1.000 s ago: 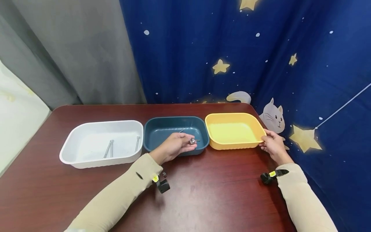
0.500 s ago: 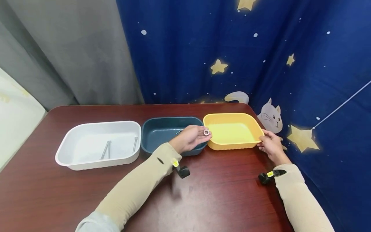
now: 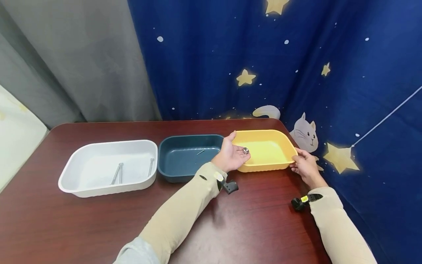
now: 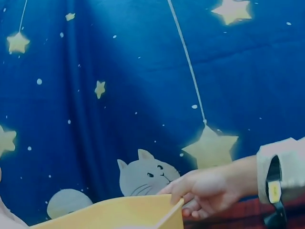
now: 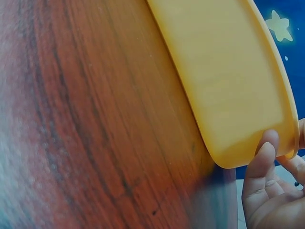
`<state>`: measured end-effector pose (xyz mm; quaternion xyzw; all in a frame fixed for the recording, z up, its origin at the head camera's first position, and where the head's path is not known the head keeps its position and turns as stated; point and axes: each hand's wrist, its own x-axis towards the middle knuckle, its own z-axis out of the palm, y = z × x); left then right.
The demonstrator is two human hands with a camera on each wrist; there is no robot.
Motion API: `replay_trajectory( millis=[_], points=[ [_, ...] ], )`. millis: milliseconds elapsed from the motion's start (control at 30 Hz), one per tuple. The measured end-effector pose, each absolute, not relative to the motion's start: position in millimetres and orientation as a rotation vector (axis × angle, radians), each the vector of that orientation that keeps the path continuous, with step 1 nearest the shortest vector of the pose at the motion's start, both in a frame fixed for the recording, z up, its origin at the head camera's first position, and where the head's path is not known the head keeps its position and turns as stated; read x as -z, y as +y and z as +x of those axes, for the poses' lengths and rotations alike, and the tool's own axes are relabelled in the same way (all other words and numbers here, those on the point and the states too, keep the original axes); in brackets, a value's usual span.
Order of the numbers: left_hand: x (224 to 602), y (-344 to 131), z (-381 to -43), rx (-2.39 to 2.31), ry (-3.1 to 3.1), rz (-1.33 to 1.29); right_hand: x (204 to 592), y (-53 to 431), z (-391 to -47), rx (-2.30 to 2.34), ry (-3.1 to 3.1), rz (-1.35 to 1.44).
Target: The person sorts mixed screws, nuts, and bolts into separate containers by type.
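In the head view my left hand [image 3: 232, 156] hangs over the left side of a yellow plastic bin [image 3: 268, 168], thumb spread and fingers straight. A small shiny metal nut [image 3: 245, 150] shows at its fingertips; whether it rests on them or is leaving them I cannot tell. My right hand [image 3: 306, 167] pinches the rim of the yellow bin at its right front corner. The right wrist view shows that thumb [image 5: 267, 155] against the yellow wall [image 5: 224, 90], with fingers partly hidden behind it.
A dark blue bin [image 3: 178, 178] with a small screw [image 3: 200, 152] stands left of the yellow one. Farther left, a white bin [image 3: 108, 190] holds several long bolts [image 3: 120, 172]. A starry curtain [image 3: 211, 55] hangs behind the table [image 3: 257, 212].
My left hand has moved right, from over the blue bin to the yellow bin, carrying the nut. Its thumb has spread away from the nut. The right hand keeps its hold.
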<state>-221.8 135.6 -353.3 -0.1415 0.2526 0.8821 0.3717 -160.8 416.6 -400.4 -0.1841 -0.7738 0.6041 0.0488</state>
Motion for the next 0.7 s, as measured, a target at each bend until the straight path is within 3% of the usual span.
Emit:
replay_trajectory(
  millis=[700],
  points=[
    [360.4,164.3,-236.4,-2.238,0.607,-0.572,401.7,417.7,-162.4,-1.868,-2.331,-0.566]
  ],
)
